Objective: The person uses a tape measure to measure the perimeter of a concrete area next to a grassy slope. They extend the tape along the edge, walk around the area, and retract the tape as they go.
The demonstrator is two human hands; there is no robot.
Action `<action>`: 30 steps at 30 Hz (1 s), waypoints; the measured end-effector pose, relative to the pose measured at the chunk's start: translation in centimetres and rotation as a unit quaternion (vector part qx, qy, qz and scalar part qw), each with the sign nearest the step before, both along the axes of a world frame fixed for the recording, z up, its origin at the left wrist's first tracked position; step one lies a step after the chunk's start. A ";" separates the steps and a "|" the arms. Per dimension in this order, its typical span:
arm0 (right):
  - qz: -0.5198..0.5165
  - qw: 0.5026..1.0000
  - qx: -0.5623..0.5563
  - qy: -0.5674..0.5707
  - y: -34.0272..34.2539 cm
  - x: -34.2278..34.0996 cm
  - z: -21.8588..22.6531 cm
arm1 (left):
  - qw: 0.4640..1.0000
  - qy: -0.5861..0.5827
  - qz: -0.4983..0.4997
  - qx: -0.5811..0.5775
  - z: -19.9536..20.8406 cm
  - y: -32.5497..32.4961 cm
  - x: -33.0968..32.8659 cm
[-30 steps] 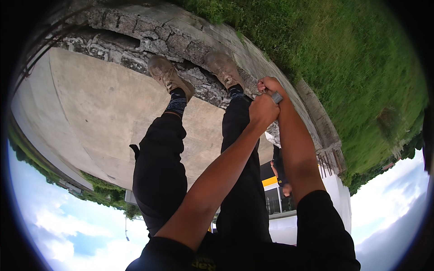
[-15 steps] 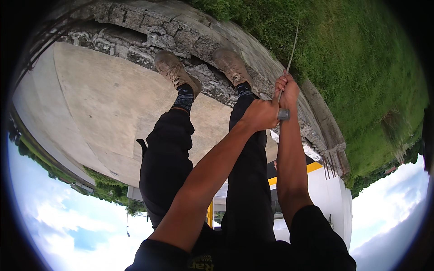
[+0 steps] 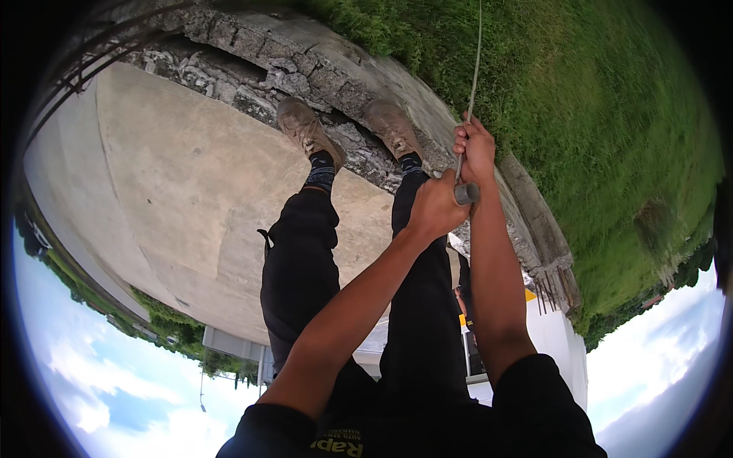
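Our hands have risen along the thin rod (image 3: 475,69): right hand (image 3: 475,149) fingers wrap it; left hand (image 3: 435,204) grips the grey handle (image 3: 466,193) (both closed).

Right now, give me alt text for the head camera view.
Both hands grip a thin rod with a grey handle: the left hand on the handle, the right hand on the rod. Below them, brown boots stand on cracked concrete beside grass.

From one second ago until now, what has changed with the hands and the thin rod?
Both hands shifted right, and the thin rod came into view rising above them. The right hand grips it above the left hand, which holds the grey handle. The boots stayed on the cracked concrete edge.
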State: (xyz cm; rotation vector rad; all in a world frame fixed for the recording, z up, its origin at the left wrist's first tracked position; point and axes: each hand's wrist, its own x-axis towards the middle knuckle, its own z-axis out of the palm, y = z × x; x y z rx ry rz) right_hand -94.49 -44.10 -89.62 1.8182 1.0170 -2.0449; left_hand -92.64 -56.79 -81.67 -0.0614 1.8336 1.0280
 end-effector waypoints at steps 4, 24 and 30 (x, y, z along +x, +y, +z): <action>-0.050 0.988 -0.145 -0.015 -4.6 3.3 -5.0 | 0.993 -0.025 0.036 -0.109 1.4 -1.9 -0.5; -0.211 0.916 -0.342 0.004 -7.2 -8.2 -7.5 | 0.973 0.154 -0.087 -0.148 -1.8 -4.0 -9.4; -0.344 0.886 -0.260 0.172 -6.7 -3.2 -5.1 | 0.952 0.264 -0.148 0.048 -4.3 -8.0 -6.9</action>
